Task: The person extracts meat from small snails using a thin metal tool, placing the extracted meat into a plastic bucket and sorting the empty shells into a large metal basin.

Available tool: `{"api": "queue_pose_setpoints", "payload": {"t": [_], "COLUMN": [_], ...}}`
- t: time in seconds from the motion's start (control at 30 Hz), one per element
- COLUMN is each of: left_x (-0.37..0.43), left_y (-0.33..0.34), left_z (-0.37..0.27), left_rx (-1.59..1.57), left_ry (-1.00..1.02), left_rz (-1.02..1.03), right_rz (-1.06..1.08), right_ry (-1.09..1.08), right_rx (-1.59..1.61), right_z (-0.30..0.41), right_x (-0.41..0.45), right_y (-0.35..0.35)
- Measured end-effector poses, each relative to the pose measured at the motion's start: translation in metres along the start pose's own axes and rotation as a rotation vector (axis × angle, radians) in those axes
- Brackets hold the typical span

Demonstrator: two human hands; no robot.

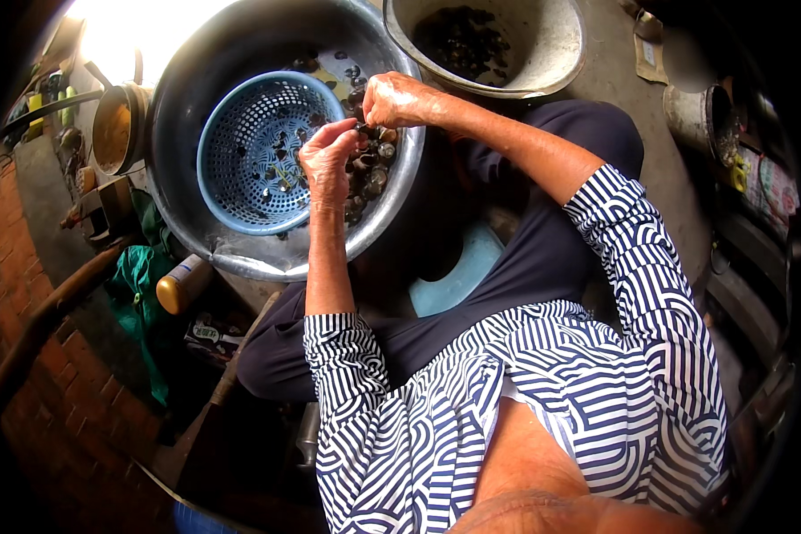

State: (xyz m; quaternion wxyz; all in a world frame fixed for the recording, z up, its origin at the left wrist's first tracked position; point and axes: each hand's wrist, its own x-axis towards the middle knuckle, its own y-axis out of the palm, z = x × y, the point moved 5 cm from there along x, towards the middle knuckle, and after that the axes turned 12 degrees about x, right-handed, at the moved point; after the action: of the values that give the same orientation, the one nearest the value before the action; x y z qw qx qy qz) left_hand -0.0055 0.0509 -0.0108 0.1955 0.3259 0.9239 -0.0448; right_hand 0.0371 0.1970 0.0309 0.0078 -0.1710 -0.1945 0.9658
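My left hand and my right hand meet over the right part of a large metal basin. Between the fingertips of my left hand is a small dark snail, and the fingers of my right hand are closed right against it; whether they hold a tool is hidden. Below my hands, a heap of dark snails lies along the basin's right side. A round blue plastic colander stands in the basin, left of my left hand, with several small dark pieces scattered on its perforated bottom.
A pale metal basin holding dark pieces stands beyond my right forearm. At the left are a pan, a bottle with a yellow cap, a green cloth or bag and a wooden handle. A metal can lies at the right.
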Motion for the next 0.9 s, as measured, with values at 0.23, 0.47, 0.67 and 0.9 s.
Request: {"api": "queue_pose_setpoints", "payload": {"t": [0.23,0.47,0.67,0.9], "left_x": [-0.004,0.003,0.001,-0.001], "left_y": [0.009,0.007,0.009,0.014], "left_z": [-0.006,0.005,0.008,0.006], "left_rx": [0.132,-0.183,-0.239,-0.074], "left_ry": [0.18,-0.032,-0.073,0.017], "left_rz": [-0.024,-0.05,0.03,0.04], "right_rz": [-0.002,-0.082,0.009,0.015], "right_ry": [0.056,0.024,0.047,0.025], "right_rx": [-0.055,-0.005,0.036,0.013], "right_z": [0.006,0.002,-0.008,-0.014], "right_x": [-0.004,-0.001,0.005,0.005], "right_y": [0.003,-0.003,-0.001,0.003]}}
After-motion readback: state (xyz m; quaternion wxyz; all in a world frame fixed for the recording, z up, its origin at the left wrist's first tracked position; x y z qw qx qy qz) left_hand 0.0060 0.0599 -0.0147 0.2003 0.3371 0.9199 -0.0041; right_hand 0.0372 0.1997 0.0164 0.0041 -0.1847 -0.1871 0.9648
